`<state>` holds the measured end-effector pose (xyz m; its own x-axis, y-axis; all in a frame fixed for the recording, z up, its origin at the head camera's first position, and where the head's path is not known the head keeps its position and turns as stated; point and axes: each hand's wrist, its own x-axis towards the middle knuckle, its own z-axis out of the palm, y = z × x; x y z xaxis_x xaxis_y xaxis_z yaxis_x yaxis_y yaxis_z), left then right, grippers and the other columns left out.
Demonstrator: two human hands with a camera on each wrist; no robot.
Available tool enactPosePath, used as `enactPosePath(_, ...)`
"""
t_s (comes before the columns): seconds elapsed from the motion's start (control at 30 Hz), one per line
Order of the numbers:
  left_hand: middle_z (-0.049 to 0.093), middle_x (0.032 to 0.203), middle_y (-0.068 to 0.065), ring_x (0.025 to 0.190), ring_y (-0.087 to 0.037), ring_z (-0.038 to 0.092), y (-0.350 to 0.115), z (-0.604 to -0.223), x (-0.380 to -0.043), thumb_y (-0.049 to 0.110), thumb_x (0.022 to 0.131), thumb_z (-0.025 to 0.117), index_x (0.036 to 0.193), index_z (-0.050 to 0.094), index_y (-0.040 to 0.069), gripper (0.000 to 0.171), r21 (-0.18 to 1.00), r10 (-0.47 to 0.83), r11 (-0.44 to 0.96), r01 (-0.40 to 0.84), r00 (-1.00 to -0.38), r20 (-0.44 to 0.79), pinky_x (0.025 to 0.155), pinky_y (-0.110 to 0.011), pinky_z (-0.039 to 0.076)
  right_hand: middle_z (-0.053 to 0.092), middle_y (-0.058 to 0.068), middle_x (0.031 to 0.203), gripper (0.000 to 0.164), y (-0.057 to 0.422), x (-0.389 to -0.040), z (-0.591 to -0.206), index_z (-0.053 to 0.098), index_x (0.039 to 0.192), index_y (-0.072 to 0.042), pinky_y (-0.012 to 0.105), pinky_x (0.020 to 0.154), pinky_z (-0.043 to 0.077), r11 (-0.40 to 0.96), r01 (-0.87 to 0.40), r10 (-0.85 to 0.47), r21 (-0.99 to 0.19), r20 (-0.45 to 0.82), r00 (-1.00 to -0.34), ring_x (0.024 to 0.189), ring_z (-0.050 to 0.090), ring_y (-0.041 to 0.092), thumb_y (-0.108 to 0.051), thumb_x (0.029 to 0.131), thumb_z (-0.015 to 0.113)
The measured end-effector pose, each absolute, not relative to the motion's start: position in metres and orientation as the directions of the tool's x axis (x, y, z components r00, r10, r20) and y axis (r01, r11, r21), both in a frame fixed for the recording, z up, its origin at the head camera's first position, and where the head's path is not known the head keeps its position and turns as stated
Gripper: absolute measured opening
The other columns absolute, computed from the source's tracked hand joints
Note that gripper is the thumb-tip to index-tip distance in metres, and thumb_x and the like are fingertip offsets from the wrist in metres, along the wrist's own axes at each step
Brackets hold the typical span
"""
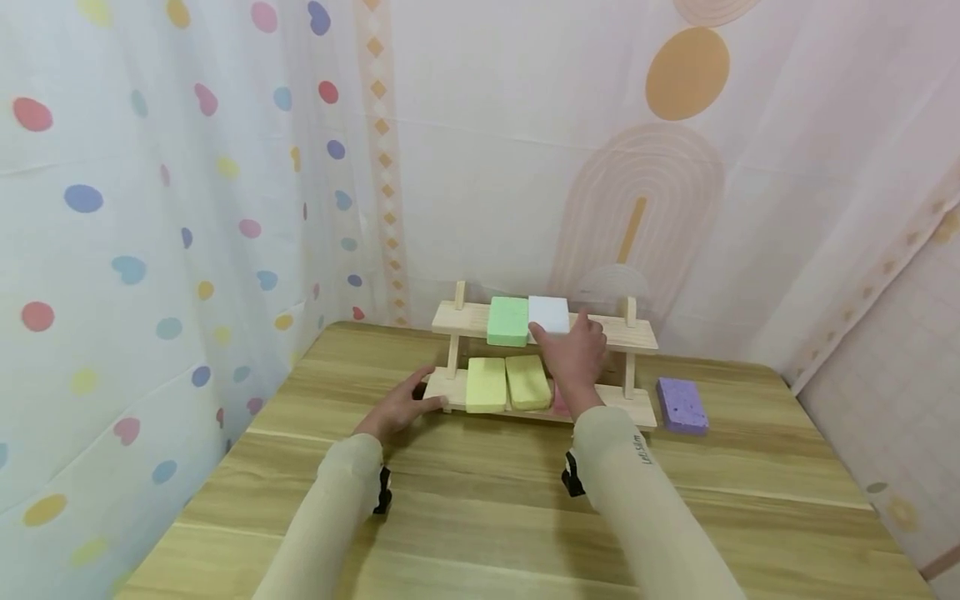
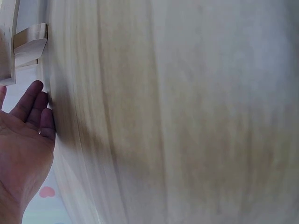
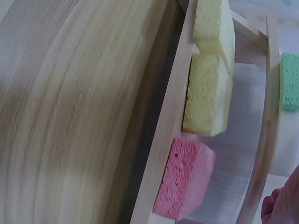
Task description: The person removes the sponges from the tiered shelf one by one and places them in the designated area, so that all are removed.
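A two-tier wooden shelf (image 1: pixel 643 335) stands on the table. My right hand (image 1: pixel 577 354) is at its upper tier and pinches a white sponge (image 1: pixel 549 314), thumb on the left front corner, fingers at the right side. Beside that sponge, on the left, lies a green sponge (image 1: pixel 507 322). Two yellow sponges (image 1: pixel 487 385) and a pink sponge (image 3: pixel 184 179) sit on the lower tier; the right arm partly hides the pink one in the head view. At the lower tier's left end is my left hand (image 1: pixel 397 408), fingers loosely extended (image 2: pixel 25 149), holding no sponge.
A purple sponge (image 1: pixel 682 406) lies on the wooden table (image 1: pixel 480 517), right of the shelf. Patterned curtains (image 1: pixel 480 167) hang behind the table and along its left side. Upright posts (image 1: pixel 631 312) rise at both ends of the shelf.
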<state>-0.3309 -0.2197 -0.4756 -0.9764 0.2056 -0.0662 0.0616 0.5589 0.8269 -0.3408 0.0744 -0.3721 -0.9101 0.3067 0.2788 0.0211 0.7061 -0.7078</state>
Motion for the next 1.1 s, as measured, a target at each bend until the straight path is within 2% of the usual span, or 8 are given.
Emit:
enactPosePath(0.23, 0.03, 0.156, -0.023, 0.144, -0.042, 0.025, -0.2197, -0.4769, -0.3315, 0.051, 0.091, 0.068, 0.159, 0.023, 0.018, 0.088, 0.817, 0.201, 0.573, 0.069, -0.978, -0.058, 0.113, -0.06, 0.021, 0.041, 0.024, 0.142, 0.103, 0.0693, -0.3407, -0.3751, 0.032, 0.152, -0.002, 0.054, 0.109, 0.026, 0.668, 0.031, 0.312, -0.744, 0.242, -0.919, 0.131, 0.036, 0.041, -0.067, 0.08, 0.069)
enactPosePath(0.37, 0.033, 0.154, -0.023, 0.143, -0.042, 0.027, -0.2179, -0.477, -0.3302, 0.053, 0.091, 0.067, 0.159, 0.023, 0.018, 0.089, 0.815, 0.204, 0.576, 0.071, -0.977, -0.059, 0.113, -0.06, 0.021, 0.041, 0.024, 0.14, 0.103, 0.0682, -0.3398, -0.3753, 0.033, 0.151, -0.001, 0.054, 0.107, 0.029, 0.66, 0.03, 0.303, -0.751, 0.229, -0.925, 0.128, 0.037, 0.041, -0.067, 0.08, 0.069)
enactPosePath(0.53, 0.03, 0.156, -0.024, 0.143, -0.043, 0.026, -0.2152, -0.4774, -0.3287, 0.056, 0.091, 0.066, 0.16, 0.021, 0.019, 0.09, 0.801, 0.21, 0.594, 0.075, -0.976, -0.064, 0.113, -0.061, 0.021, 0.044, 0.024, 0.137, 0.098, 0.069, -0.3393, -0.376, 0.037, 0.148, -0.001, 0.053, 0.105, 0.033, 0.662, 0.041, 0.309, -0.748, 0.223, -0.924, 0.126, 0.04, 0.041, -0.064, 0.081, 0.07)
enactPosePath(0.87, 0.031, 0.156, -0.024, 0.143, -0.042, 0.027, -0.2121, -0.4727, -0.3281, 0.054, 0.091, 0.067, 0.159, 0.024, 0.02, 0.088, 0.806, 0.204, 0.588, 0.066, -0.977, -0.068, 0.113, -0.059, 0.022, 0.047, 0.023, 0.135, 0.093, 0.0732, -0.3438, -0.3764, 0.041, 0.146, 0.001, 0.051, 0.104, 0.034, 0.67, 0.03, 0.304, -0.742, 0.238, -0.922, 0.125, 0.041, 0.04, -0.06, 0.082, 0.069)
enactPosePath(1.1, 0.033, 0.155, -0.024, 0.143, -0.042, 0.028, -0.2125, -0.4717, -0.3276, 0.051, 0.091, 0.068, 0.159, 0.024, 0.02, 0.087, 0.81, 0.195, 0.584, 0.052, -0.978, -0.078, 0.113, -0.059, 0.022, 0.047, 0.022, 0.133, 0.087, 0.0746, -0.3424, -0.3768, 0.043, 0.146, -0.001, 0.05, 0.103, 0.037, 0.614, 0.032, 0.31, -0.788, 0.204, -0.928, 0.123, 0.042, 0.038, -0.054, 0.082, 0.071)
